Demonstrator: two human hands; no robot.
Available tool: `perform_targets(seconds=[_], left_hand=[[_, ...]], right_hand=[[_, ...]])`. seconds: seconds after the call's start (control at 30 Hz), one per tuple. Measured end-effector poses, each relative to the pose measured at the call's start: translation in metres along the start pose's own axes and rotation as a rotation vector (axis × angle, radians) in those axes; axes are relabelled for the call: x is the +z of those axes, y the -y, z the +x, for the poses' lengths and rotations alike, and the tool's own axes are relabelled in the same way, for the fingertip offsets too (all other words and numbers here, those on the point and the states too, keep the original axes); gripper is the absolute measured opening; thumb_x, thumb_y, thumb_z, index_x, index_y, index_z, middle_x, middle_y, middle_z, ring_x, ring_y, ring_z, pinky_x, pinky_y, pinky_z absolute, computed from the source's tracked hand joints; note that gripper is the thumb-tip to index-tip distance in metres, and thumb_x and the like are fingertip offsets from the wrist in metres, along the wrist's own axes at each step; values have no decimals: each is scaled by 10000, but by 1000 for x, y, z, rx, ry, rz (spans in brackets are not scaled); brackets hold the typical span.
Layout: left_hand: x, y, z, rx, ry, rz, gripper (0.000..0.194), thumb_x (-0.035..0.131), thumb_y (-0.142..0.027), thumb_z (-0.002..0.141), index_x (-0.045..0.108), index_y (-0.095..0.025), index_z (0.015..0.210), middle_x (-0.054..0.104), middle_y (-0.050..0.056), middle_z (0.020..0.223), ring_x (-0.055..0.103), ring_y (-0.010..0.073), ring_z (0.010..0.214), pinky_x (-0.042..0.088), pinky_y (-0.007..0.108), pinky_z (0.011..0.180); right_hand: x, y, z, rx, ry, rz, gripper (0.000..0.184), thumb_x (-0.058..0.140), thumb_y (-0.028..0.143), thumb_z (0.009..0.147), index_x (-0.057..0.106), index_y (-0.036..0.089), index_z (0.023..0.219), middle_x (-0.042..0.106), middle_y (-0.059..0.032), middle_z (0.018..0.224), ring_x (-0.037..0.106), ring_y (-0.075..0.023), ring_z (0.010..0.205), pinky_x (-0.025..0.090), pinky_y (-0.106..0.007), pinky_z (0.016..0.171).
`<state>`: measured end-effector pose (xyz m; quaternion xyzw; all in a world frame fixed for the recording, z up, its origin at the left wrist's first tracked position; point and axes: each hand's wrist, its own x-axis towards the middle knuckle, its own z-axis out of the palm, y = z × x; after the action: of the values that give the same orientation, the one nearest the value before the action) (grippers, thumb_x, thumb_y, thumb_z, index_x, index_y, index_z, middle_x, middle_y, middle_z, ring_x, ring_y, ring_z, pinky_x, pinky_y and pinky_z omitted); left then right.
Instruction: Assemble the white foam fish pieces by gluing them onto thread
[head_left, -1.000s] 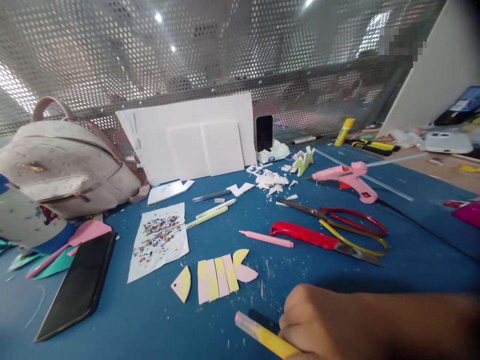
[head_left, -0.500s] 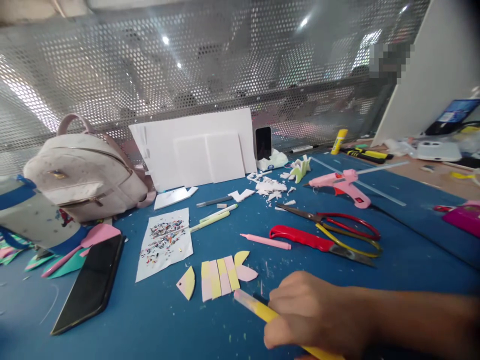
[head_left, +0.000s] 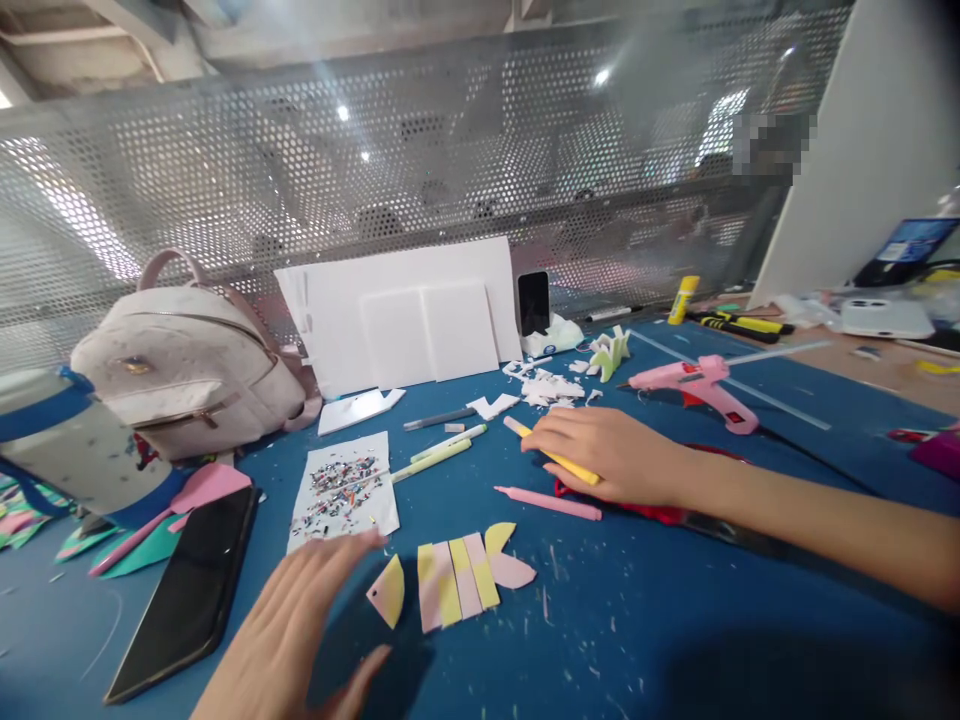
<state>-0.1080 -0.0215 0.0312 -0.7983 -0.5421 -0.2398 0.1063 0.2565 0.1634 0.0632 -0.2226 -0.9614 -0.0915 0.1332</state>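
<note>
My right hand point(head_left: 622, 455) is closed around a yellow marker point(head_left: 576, 469), held low over the blue table point(head_left: 600, 620). Just below that hand lies a pink marker point(head_left: 551, 501). The red scissors and the red-handled knife point(head_left: 652, 512) are mostly hidden under my right hand and forearm. At lower left my left hand point(head_left: 292, 625) has its thumb and fingers apart, with nothing in it. Beside its fingertips is a triangular pink-and-yellow head piece point(head_left: 390, 592). Striped body pieces point(head_left: 459, 580) and two tail pieces point(head_left: 510, 570) continue the fish shape to the right.
A paper with small scraps point(head_left: 345, 480), a phone point(head_left: 184, 590) and a backpack point(head_left: 187, 350) are on the left. White boards point(head_left: 427, 330) lean at the back. White shavings point(head_left: 551, 386) and a pink glue gun point(head_left: 697, 380) with its cord are at right.
My right hand has moved up and away from the fish pieces with the yellow marker, over the scissors and knife. My left hand has come into view at lower left.
</note>
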Motion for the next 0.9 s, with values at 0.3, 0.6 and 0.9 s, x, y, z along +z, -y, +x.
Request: perform_targets(seconds=[0.3,0.6,0.9], left_hand=[[14,7,22,0,194,-194,886,644,-220,862,144,-352,1581,634,73,1363,620,283,1260,587,427,995],[21,15,22,-37,160,-289,744,610,-297,932,219,-359,1562,668,61,1293,658,254,1191,571,403,1002],[31,30,17,-46,110,-277,743,631,-404,951,235,-323,1574,675,66,1273,710,195,1067,588,301,942]], right_hand=[[12,-21,10,101,36,16,328,531,338,987,642,169,1244,698,-122,1155,650,-285,1046,544,-455,858],[11,6,6,33,-61,92,250,438,230,1017,653,209,1143,698,-70,1135,630,-236,1039,510,-418,881],[-7,43,-7,-169,-174,83,281,464,161,995,611,140,1234,724,-72,1102,623,-237,995,489,-402,863]])
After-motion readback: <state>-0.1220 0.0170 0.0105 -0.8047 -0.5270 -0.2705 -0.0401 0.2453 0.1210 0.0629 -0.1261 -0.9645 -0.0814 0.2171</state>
